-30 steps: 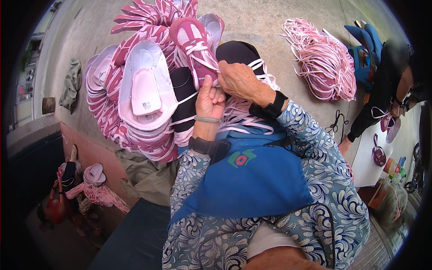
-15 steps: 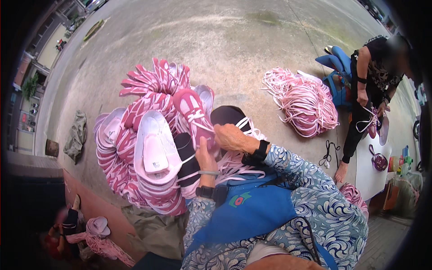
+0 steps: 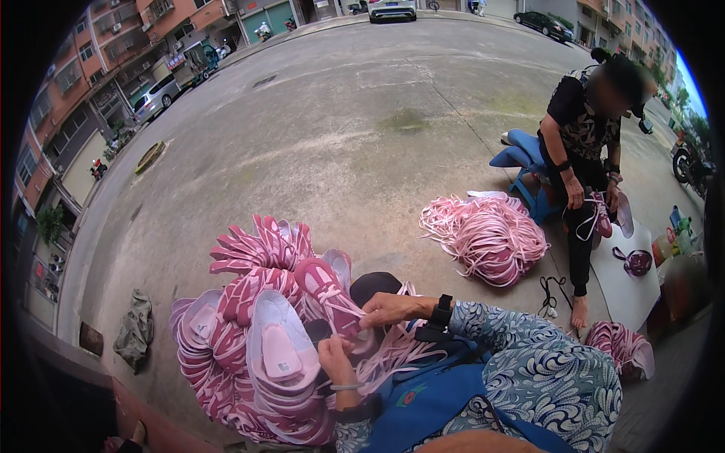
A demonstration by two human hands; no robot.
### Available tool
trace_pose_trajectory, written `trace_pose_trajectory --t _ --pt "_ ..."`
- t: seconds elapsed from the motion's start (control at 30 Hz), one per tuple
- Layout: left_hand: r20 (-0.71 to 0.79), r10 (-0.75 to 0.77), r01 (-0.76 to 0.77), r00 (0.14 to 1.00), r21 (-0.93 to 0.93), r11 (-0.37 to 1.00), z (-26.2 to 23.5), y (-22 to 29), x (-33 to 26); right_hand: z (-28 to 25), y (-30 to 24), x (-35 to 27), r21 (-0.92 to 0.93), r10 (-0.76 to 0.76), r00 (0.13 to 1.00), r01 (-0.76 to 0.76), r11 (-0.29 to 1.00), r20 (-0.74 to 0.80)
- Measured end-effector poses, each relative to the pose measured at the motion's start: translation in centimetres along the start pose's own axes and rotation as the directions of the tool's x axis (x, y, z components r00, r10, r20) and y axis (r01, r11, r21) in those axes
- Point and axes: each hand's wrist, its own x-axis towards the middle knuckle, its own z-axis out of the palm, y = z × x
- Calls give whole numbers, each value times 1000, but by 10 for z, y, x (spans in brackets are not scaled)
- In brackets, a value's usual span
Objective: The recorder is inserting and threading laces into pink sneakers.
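A pink lace-up shoe (image 3: 320, 281) with white stripes lies in front of me, leaning against a pile of like shoes (image 3: 260, 302). At its near right end, my right hand (image 3: 393, 309) pinches a white shoelace (image 3: 349, 303) between thumb and fingers. Just below and left of it, my left hand (image 3: 337, 364) has its fingers bent together close to the same shoe; what lies between them is too small to make out. Beside my left hand, a pale shoe with a pink insole (image 3: 281, 351) tops a stack. Loose laces (image 3: 389, 355) spill over my lap.
A heap of pink laced shoes (image 3: 498, 245) lies on the concrete ahead right. Beyond it a seated person (image 3: 585, 143) handles a pink shoe (image 3: 602, 219). A white board (image 3: 623, 283) bears a dark red pouch (image 3: 633, 261). A crumpled cloth (image 3: 134, 332) lies left.
The view has tilted up, bringing in the street, cars and buildings. My left hand has come off the shoe's surface to just below it; my right hand stays at its right side.
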Motion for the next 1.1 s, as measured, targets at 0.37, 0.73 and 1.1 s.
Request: trace_pose_trajectory --t 0.37,0.73,1.1 --pt "399 -322 92 858 499 862 13 74 19 79 -99 -32 -274 -381 777 560 782 501" --pt "566 -199 336 800 -149 930 34 113 -35 5 -31 -22 42 -86 994 90 995 -71" --pt "786 -424 521 450 155 840 45 101 -51 21 -15 13 945 295 927 -287 156 233"
